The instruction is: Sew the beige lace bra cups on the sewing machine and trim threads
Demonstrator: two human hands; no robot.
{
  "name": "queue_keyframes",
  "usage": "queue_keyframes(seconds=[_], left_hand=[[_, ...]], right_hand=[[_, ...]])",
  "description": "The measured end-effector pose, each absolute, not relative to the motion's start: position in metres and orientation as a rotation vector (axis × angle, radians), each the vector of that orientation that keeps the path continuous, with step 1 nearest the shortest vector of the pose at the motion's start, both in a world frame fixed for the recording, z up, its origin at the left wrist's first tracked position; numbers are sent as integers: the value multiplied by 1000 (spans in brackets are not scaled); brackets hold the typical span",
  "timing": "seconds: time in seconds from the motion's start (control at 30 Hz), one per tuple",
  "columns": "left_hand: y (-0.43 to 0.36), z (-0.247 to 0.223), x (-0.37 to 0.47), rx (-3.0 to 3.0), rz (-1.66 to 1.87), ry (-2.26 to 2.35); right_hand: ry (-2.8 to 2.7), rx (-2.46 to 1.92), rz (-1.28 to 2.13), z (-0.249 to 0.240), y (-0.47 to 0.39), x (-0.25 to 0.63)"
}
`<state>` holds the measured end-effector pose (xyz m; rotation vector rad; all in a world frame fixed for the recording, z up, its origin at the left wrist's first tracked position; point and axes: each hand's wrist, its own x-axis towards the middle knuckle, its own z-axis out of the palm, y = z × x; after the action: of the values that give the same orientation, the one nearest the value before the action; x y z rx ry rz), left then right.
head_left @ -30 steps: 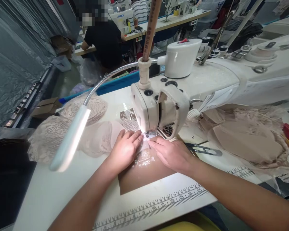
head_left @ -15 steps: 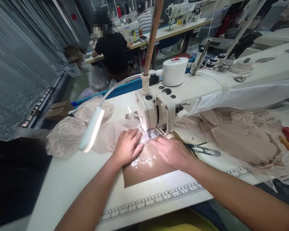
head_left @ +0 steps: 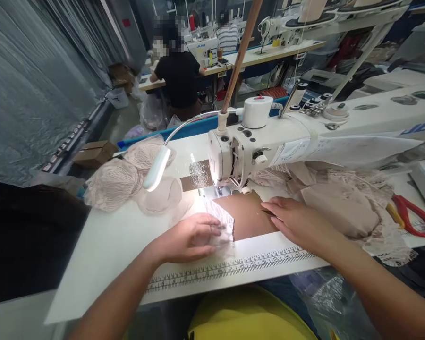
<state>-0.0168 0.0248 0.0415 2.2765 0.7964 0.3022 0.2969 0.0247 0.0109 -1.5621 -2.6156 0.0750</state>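
My left hand (head_left: 193, 238) is closed over a piece of pale lace fabric (head_left: 225, 219), in front of the sewing machine head (head_left: 221, 158). Part of the fabric is hidden under my fingers. My right hand (head_left: 297, 219) is closed on thread snips (head_left: 268, 213); just their dark tip shows between thumb and fingers, and the rest is covered. Both hands are apart, with a brown sheet (head_left: 250, 219) on the machine bed between them. The needle area (head_left: 221, 190) is lit, and no hand touches it.
Puffy lace pieces (head_left: 115, 184) lie at left under the lamp (head_left: 157, 167). Beige fabric (head_left: 343, 208) is heaped at right, beside red-handled scissors (head_left: 416, 217). A ruler strip (head_left: 233, 270) runs along the front edge. A co-worker (head_left: 179, 78) sits beyond.
My left hand has drawn the lace toward me, away from the needle. My right hand has moved right and picked up the snips from the table. The camera view has shifted.
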Motion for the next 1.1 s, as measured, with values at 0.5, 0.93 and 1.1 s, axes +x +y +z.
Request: queue_keyframes(seconds=[0.5, 0.93, 1.1], left_hand=[[74, 9, -38, 1541, 532, 1235], [61, 2, -21, 1247, 599, 1020], [57, 2, -16, 1263, 564, 929]], right_hand=[[-2728, -1607, -255, -23, 26, 318], [-2451, -1315, 647, 9, 32, 261], [-2304, -1172, 950, 18, 49, 226]])
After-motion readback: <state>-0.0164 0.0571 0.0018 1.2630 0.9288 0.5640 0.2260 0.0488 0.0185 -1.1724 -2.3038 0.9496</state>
